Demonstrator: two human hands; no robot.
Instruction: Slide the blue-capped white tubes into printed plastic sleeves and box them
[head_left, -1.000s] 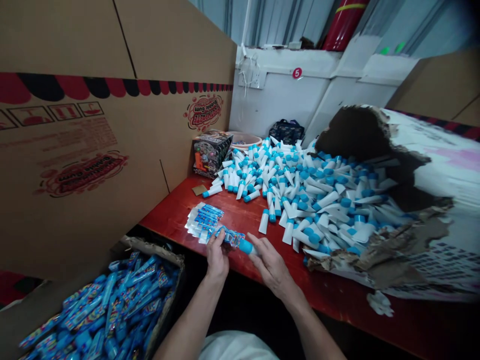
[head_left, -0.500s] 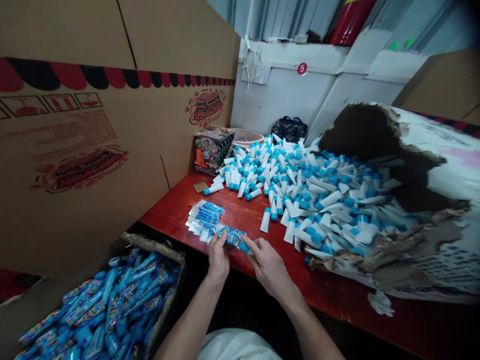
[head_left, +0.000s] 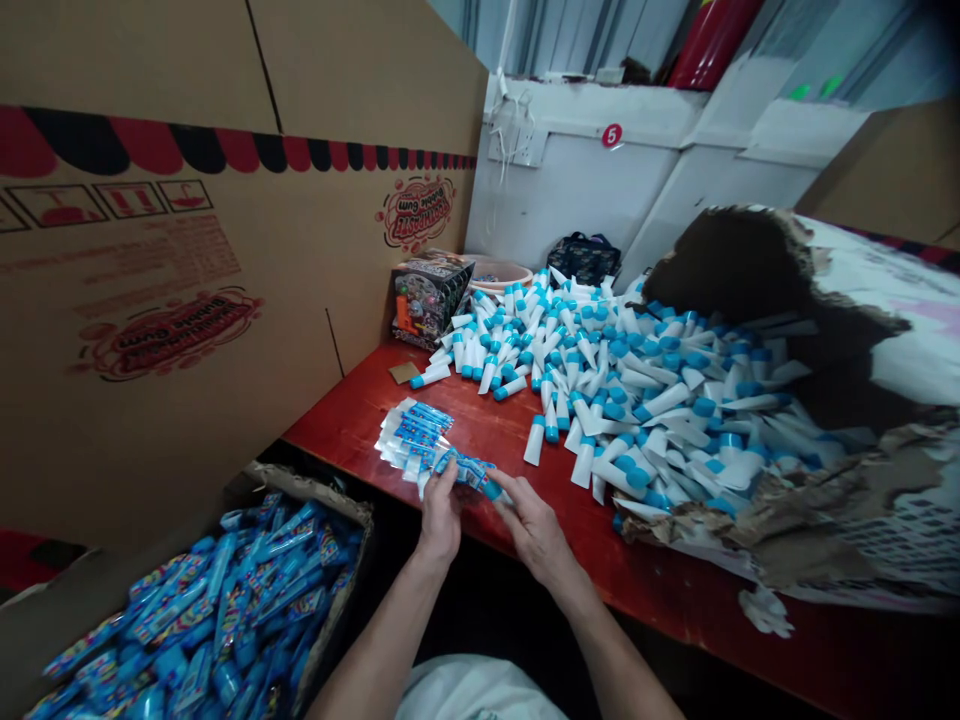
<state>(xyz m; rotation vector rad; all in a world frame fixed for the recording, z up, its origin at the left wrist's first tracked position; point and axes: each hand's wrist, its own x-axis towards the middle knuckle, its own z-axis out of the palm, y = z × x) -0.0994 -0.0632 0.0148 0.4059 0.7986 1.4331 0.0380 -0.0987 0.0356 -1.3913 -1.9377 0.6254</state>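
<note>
Left grip [head_left: 440, 520] pinches a wrapper [head_left: 471, 472], right grip [head_left: 540, 532] the adjoining tube [head_left: 493, 490].

A bare strip of the red table [head_left: 487, 425] between the printed wrappers [head_left: 420, 435] and the heap of tubes [head_left: 666, 402] leaves a hand room to pass (one stray tube [head_left: 534, 442] narrows it). On the right, the torn carton [head_left: 825, 550] blocks sideways reach. A tall cardboard box [head_left: 322, 230] walls off the left; the lower open box [head_left: 315, 487] is accessible from above.

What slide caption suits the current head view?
Left hand holding a printed blue plastic sleeve, right hand a blue-capped white tube, over a red tabletop.
</note>
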